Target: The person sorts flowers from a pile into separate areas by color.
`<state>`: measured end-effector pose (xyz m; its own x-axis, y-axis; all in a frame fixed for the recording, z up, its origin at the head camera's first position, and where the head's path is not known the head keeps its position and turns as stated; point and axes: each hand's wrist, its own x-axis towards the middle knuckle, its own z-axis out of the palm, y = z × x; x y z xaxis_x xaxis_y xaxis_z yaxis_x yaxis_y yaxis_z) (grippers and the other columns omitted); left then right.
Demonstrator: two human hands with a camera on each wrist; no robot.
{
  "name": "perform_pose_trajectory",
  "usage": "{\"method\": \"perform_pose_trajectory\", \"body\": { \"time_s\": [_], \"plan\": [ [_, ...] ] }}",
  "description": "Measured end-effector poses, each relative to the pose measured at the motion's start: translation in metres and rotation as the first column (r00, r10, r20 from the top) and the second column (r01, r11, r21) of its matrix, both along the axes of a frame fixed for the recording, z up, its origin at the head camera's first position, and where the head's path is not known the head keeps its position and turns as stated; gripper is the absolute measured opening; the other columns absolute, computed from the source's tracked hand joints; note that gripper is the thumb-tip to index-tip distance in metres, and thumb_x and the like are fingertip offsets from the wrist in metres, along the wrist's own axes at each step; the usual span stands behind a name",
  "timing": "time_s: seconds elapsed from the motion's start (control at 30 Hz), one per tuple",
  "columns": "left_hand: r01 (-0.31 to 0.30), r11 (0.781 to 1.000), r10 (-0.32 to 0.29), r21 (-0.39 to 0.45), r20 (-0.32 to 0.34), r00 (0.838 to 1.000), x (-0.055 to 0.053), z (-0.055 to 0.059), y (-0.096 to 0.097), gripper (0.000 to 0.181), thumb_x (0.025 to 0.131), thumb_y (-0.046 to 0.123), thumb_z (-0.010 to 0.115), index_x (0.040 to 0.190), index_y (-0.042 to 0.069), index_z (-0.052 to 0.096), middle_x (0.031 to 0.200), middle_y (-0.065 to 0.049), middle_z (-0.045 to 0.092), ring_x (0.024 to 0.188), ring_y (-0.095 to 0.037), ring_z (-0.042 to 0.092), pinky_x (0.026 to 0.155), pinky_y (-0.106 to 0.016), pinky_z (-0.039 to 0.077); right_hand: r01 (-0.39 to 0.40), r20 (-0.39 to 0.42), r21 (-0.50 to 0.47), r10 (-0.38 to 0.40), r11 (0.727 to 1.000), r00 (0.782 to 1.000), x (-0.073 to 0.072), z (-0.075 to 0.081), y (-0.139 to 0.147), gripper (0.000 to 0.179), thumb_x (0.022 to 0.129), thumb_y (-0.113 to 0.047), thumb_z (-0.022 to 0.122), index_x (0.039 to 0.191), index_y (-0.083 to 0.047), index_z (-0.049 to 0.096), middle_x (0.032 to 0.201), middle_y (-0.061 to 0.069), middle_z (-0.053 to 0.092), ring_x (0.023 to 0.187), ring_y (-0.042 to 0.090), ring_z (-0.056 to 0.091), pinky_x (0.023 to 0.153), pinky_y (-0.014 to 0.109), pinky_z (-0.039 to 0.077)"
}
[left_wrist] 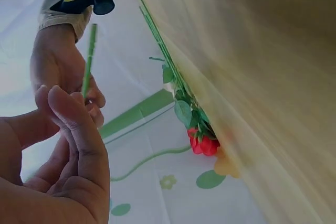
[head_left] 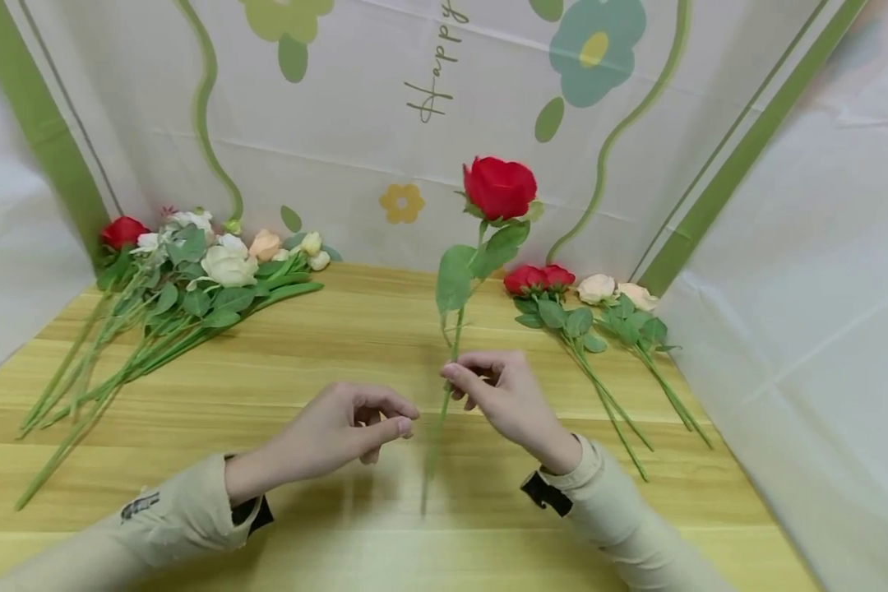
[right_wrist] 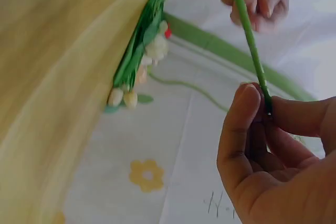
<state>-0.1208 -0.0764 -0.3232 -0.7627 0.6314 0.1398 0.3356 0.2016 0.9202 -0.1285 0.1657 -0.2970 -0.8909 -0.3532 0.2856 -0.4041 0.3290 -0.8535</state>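
A single red rose [head_left: 499,189] stands nearly upright above the middle of the wooden table. My right hand [head_left: 506,403] pinches its green stem between thumb and fingers; the same pinch shows close up in the right wrist view, around the stem [right_wrist: 249,40]. To the left of the stem's lower part is my left hand [head_left: 348,427], its fingers loosely bent with nothing between them. In the left wrist view, a short length of stem [left_wrist: 90,59] rises from the right hand, beyond the left fingers.
On the left of the table [head_left: 370,337] lies a pile of mixed flowers [head_left: 225,267], long stems toward me. Two red roses [head_left: 527,280] and two pale pink roses [head_left: 596,288] lie at the right. A printed white cloth [head_left: 340,115] hangs behind.
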Motion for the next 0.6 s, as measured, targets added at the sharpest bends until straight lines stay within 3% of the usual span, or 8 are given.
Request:
{"method": "perform_pose_trajectory", "body": {
  "time_s": [0.17, 0.27, 0.47, 0.6],
  "plan": [
    [0.013, 1.000, -0.013, -0.012, -0.007, 1.000, -0.002, 0.003, -0.002, 0.012, 0.097, 0.019, 0.066, 0.106, 0.013, 0.073, 0.085, 0.001, 0.068, 0.059, -0.022, 0.061, 0.053, -0.035, 0.053, 0.112, -0.045, 0.116, -0.107, 0.987, 0.993, -0.014, 0.008, 0.030, 0.017, 0.099, -0.016, 0.063, 0.093, -0.004, 0.074, 0.075, 0.007, 0.067, 0.065, 0.020, 0.064, 0.058, 0.037, 0.056],
    [0.028, 0.999, -0.028, -0.019, -0.008, 1.000, -0.004, 0.004, -0.003, 0.012, 0.097, 0.019, 0.066, 0.105, 0.013, 0.072, 0.085, 0.001, 0.068, 0.061, -0.023, 0.062, 0.054, -0.036, 0.054, 0.194, -0.045, 0.220, -0.188, 0.956, 0.981, -0.024, 0.013, 0.054, 0.017, 0.100, -0.015, 0.062, 0.096, -0.004, 0.074, 0.076, 0.006, 0.067, 0.066, 0.022, 0.065, 0.059, 0.037, 0.056],
    [0.038, 0.999, -0.038, -0.031, -0.001, 0.999, -0.006, 0.004, -0.005, 0.011, 0.098, 0.020, 0.065, 0.103, 0.013, 0.072, 0.084, 0.001, 0.068, 0.063, -0.025, 0.063, 0.056, -0.035, 0.054, 0.277, -0.028, 0.440, -0.295, 0.854, 0.955, -0.054, 0.016, 0.108, 0.021, 0.102, -0.013, 0.057, 0.098, 0.000, 0.073, 0.074, 0.008, 0.066, 0.064, 0.028, 0.064, 0.054, 0.033, 0.052],
    [0.047, 0.998, -0.047, -0.036, 0.002, 0.999, -0.007, 0.005, -0.007, 0.010, 0.098, 0.019, 0.065, 0.102, 0.013, 0.072, 0.083, 0.000, 0.068, 0.063, -0.023, 0.063, 0.056, -0.035, 0.054, 0.248, -0.018, 0.590, -0.294, 0.768, 0.956, -0.074, 0.016, 0.138, 0.028, 0.102, -0.011, 0.054, 0.080, -0.004, 0.069, 0.061, 0.008, 0.060, 0.052, 0.023, 0.058, 0.051, 0.034, 0.046]
  ]
}}
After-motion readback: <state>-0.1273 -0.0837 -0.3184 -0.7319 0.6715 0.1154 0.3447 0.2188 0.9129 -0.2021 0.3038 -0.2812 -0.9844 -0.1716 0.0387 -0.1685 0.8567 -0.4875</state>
